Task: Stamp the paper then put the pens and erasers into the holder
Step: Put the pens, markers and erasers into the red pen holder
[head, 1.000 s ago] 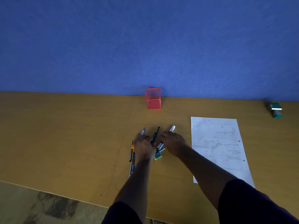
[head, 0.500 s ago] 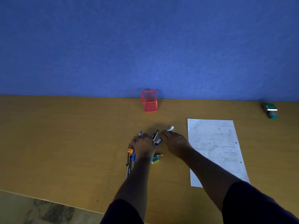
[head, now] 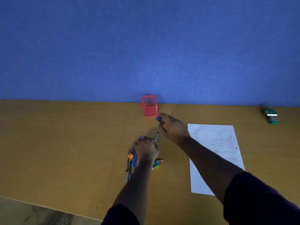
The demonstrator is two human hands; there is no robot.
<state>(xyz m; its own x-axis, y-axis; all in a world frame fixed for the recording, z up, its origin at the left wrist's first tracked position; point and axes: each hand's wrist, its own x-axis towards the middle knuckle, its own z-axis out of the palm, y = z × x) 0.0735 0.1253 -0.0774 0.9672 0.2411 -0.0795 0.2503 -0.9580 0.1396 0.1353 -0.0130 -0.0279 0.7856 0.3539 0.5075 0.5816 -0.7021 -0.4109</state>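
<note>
A pink mesh holder (head: pixel 149 106) stands at the back of the wooden table (head: pixel 65 143), against the blue wall. My right hand (head: pixel 172 127) is just right of and below the holder, shut on a pen whose blue end (head: pixel 158 119) sticks out near the holder's lower right corner. My left hand (head: pixel 146 149) rests curled over a cluster of pens (head: pixel 131 161); a blue tip (head: pixel 140 137) pokes out above its fingers. A black pen (head: pixel 156 137) lies beside that hand. A green-and-yellow eraser (head: pixel 155 165) and a pencil tip (head: pixel 160 160) lie just right of my left wrist.
A printed sheet of paper (head: pixel 215 153) lies on the right, partly under my right forearm. A green stamp (head: pixel 271 116) sits at the far right back. The table's front edge runs along the lower left, with floor below it.
My right hand lifted a pen from the cluster and moved it up toward the holder. My left hand stayed on the pens.
</note>
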